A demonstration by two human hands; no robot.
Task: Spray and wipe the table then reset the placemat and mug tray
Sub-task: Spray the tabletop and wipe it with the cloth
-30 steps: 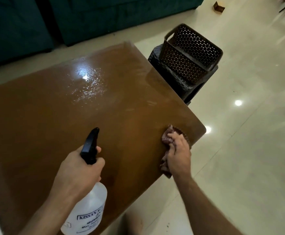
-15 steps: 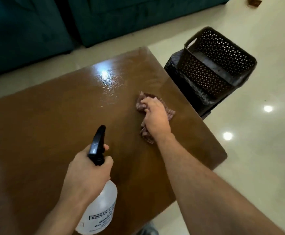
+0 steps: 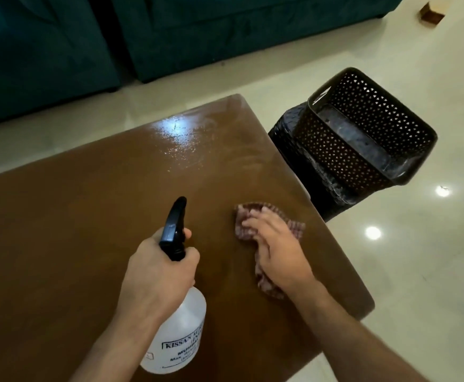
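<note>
A crumpled reddish checked cloth (image 3: 269, 232) lies at centre frame on the wet-glossed brown counter (image 3: 87, 216), pressed flat by the right hand (image 3: 277, 252), nearer than before. Left hand (image 3: 159, 271) grips the spray bottle (image 3: 181, 334).

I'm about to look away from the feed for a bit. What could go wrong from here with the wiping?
1. A wet glossy patch sits at the table's far end, beyond the cloth; it may get missed.
2. The left hand holds the spray bottle over the near edge; a slip could drop it.
3. The right hand wipes toward the basket side; the cloth could slide off.
</note>
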